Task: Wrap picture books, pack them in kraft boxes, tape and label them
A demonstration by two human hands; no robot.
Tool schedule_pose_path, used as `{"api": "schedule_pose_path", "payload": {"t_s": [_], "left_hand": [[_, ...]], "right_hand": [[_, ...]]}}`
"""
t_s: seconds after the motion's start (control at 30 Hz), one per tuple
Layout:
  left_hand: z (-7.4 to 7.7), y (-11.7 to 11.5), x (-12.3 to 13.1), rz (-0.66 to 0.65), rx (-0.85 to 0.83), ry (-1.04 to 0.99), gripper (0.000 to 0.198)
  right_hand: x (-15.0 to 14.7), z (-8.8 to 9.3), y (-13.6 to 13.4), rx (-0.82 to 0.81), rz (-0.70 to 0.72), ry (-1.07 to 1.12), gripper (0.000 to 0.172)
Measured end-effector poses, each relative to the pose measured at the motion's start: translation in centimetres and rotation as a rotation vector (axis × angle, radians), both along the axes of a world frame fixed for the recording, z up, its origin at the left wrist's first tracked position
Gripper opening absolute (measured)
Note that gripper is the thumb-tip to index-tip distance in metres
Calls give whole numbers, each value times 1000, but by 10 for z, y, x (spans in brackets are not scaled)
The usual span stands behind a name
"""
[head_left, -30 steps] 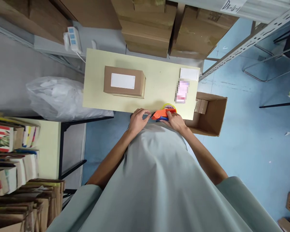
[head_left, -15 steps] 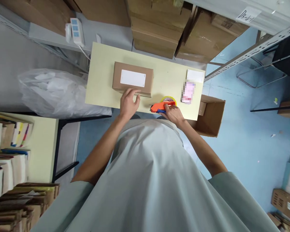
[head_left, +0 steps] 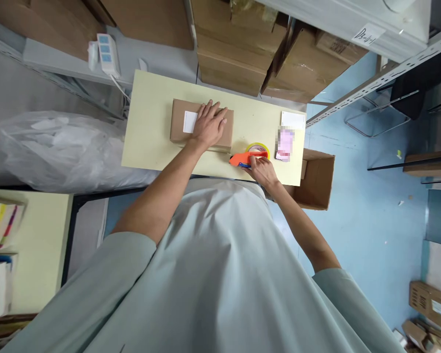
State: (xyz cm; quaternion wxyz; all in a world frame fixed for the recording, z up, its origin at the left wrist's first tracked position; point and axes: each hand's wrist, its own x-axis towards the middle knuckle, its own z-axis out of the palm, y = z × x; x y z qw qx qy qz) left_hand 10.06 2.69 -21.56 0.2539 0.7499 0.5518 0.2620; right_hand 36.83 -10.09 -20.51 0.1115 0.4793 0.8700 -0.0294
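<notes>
My left hand (head_left: 208,126) lies flat with fingers stretched over the top of a brown cardboard box (head_left: 179,112). It partly covers the white label (head_left: 189,122) stuck there. My right hand (head_left: 263,171) is wrapped round an orange tape dispenser (head_left: 241,159) with blue parts, held near the front edge of the pale yellow table (head_left: 147,122). A yellow-rimmed roll of tape (head_left: 257,146) shows just behind the dispenser; whether it is mounted in it I cannot tell.
To the right on the table are a blurred pink item (head_left: 284,144) and a white card (head_left: 293,119). An open carton (head_left: 318,181) stands beyond the right edge. Large cartons (head_left: 231,63) line the back, and a plastic bag (head_left: 59,152) bulges at the left.
My left hand has moved from the box's front edge up onto its top, over the label. My right hand keeps hold of the tape dispenser in about the same place.
</notes>
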Motion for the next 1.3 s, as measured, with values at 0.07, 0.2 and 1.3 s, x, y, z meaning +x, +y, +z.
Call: {"api": "schedule_pose_path", "payload": {"t_s": [0.07,0.2,1.3], "left_hand": [[-2,-3,1,8,6,2,65],[-5,-4,0,8,34,-46,63],[10,-56,32,-77,-73,-18,56]], "right_hand": [[-2,1,-1,-11,-11,-11,49],[-7,2,1,-52,-22,-29,50],[-31,-1,-30,-292,-19,9,55]]}}
